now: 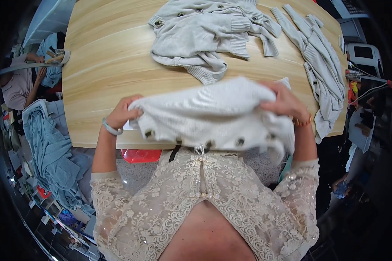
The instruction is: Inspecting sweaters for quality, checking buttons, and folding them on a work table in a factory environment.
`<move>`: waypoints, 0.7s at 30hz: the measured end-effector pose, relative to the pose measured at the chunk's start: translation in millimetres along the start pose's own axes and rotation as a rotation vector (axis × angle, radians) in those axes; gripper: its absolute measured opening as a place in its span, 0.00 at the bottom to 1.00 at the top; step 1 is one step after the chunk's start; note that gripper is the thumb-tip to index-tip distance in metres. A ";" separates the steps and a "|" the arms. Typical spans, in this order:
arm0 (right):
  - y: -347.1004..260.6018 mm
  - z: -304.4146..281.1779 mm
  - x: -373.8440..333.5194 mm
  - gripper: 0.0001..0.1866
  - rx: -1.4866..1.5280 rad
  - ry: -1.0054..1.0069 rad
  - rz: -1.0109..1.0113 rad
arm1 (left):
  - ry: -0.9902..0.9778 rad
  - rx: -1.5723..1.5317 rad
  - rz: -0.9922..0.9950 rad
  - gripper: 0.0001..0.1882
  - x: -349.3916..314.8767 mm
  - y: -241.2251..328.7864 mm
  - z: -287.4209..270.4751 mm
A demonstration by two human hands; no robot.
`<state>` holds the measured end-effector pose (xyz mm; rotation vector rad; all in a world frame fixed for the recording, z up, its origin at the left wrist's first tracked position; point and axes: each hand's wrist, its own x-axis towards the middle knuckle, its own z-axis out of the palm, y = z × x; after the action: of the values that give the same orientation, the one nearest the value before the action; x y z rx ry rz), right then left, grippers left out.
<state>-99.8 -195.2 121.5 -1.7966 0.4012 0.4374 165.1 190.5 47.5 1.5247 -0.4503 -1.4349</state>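
A pale grey knitted cardigan (200, 111) with dark buttons along its lower edge is stretched between my hands at the table's near edge. My left hand (125, 114) is closed on its left end, thumb on top. On the right, my right hand (285, 103) grips the other end, a little blurred. Loose fabric hangs below my right hand, also blurred. Beyond my hands lies another pale grey buttoned cardigan (204, 37), bunched up on the wooden table (104, 56). More grey knitwear (320, 65) lies in a long fold along the table's right side.
Blue-grey cloth (48, 148) is heaped in a bin at the left. A person (21, 82) sits beyond the table's left edge, handling blue cloth. A red stool (140, 155) shows under the near edge. Cables (372, 78) run off the right side.
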 end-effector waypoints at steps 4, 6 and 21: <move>15.3 -13.1 63.1 0.29 -0.786 0.657 -0.327 | 0.625 0.626 0.285 0.19 55.5 -46.9 -17.7; 19.9 -4.5 72.9 0.30 -0.980 0.792 -0.330 | 0.809 1.156 0.439 0.23 59.1 -52.8 -4.1; 105.3 192.9 11.4 0.37 -0.776 0.267 -0.230 | 0.209 1.385 0.483 0.32 0.5 -140.7 76.7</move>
<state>-157.8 -36.5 -19.4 -2.6385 0.2078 0.1928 48.4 227.2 -56.0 2.2936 -1.7638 -0.4489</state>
